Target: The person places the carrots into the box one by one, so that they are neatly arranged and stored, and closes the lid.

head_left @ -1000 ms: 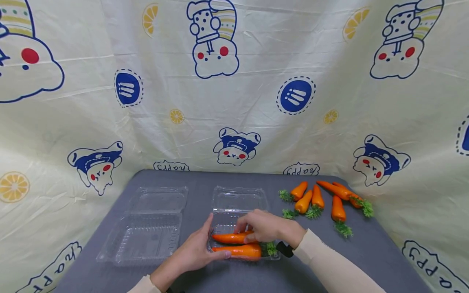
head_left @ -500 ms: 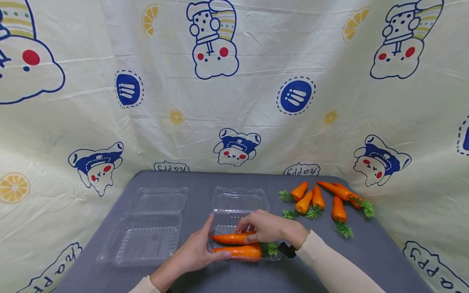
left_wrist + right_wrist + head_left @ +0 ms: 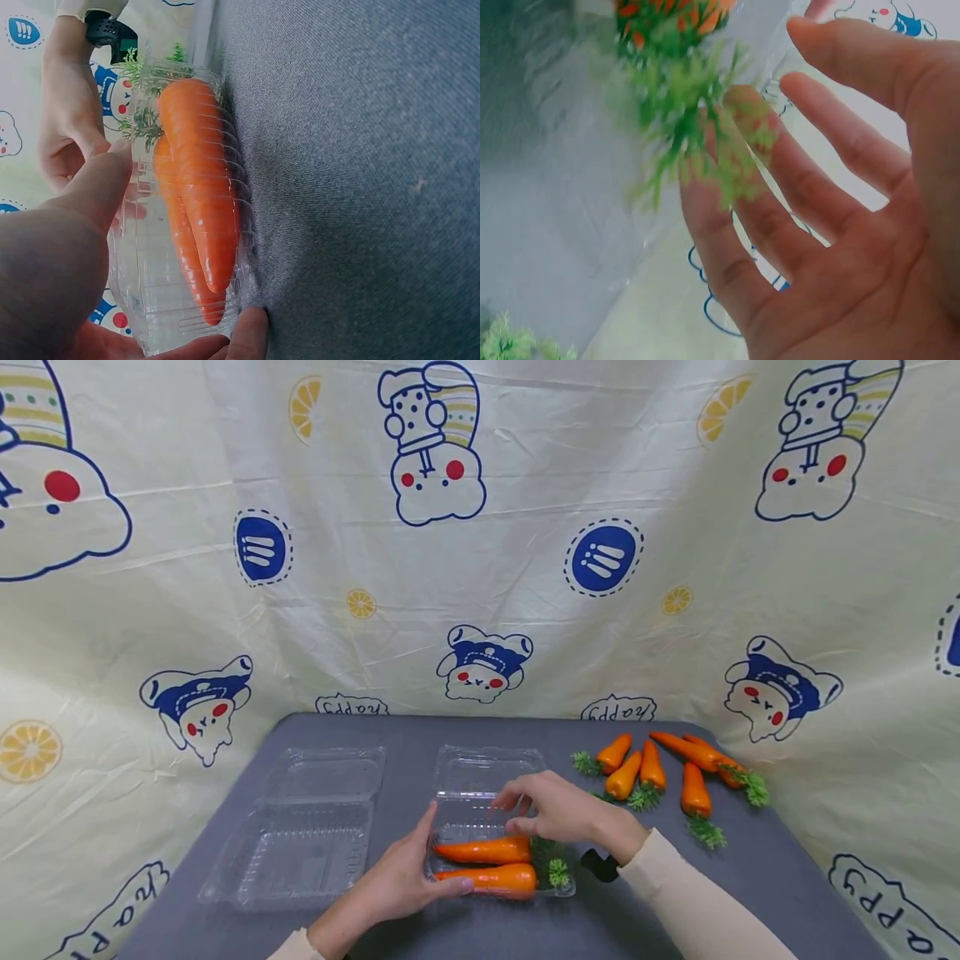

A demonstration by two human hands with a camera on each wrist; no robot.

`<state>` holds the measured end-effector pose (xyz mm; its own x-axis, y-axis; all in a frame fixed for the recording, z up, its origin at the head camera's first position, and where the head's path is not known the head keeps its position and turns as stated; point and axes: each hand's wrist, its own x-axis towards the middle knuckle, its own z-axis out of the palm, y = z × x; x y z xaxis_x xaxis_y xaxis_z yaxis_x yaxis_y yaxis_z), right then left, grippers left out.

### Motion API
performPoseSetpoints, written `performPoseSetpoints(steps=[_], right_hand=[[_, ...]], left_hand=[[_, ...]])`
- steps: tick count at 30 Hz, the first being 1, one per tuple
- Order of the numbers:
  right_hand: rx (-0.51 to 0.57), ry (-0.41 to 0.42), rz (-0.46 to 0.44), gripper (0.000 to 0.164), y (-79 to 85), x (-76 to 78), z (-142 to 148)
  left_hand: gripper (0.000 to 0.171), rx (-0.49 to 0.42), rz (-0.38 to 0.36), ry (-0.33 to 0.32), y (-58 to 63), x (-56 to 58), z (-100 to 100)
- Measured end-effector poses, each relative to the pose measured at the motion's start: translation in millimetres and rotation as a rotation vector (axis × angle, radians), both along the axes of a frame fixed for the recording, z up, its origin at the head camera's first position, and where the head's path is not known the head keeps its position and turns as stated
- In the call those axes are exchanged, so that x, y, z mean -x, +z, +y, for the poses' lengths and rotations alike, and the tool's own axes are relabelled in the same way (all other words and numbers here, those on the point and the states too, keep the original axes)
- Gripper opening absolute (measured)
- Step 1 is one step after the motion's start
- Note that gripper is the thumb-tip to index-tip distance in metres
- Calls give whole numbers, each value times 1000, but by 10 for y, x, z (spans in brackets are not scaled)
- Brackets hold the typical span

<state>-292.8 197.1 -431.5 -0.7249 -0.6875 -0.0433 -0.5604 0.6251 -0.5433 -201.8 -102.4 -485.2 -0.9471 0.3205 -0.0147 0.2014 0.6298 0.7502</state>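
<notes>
In the head view, two orange carrots lie side by side in a clear plastic container, the rear carrot (image 3: 483,850) and the front carrot (image 3: 498,880), leafy tops toward the right. My left hand (image 3: 401,872) grips the left end of this container (image 3: 468,817), its thumb over the front rim. Through the clear wall, the left wrist view shows both carrots (image 3: 196,172). Above the container's right half is my right hand (image 3: 558,810), holding nothing, fingers loosely bent. In the right wrist view, blurred green leaves (image 3: 686,112) appear in front of its spread fingers.
A second clear container (image 3: 307,852) stands open at the left of the grey table (image 3: 420,935), nothing inside. Several loose carrots (image 3: 695,789) with green tops lie at the back right. Behind the lidded container in the middle rests its raised lid (image 3: 491,770). A patterned curtain surrounds the table.
My right hand has let go of the rear carrot and lifted up and slightly right. That carrot stays in the container, its leaves now showing. The left hand has kept its place.
</notes>
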Motion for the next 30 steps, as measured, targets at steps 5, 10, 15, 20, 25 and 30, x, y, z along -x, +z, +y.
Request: performPoseSetpoints(steps=[5,10,15,20,25,30], right_hand=[[31,-43,101,31,57,63,122],[26,-101,215,30,47,132,272],[40,-168,264,31,9,198,443],[20,-268,308,32,-4,287,582],[-20,-339,331,37,-45,363,758],[-35,-385,313,43,-116,404,985]], left_hand=[[136,2,14,1,5,17,-11],[136,-4,31,5,-1,7,-10],[135,-6,20,-1,-10,-3,2],[135,-8,21,-6,0,-5,-2],[135,-6,19,-2,10,-14,-13],[134,-5,23,-2,6,-11,-15]])
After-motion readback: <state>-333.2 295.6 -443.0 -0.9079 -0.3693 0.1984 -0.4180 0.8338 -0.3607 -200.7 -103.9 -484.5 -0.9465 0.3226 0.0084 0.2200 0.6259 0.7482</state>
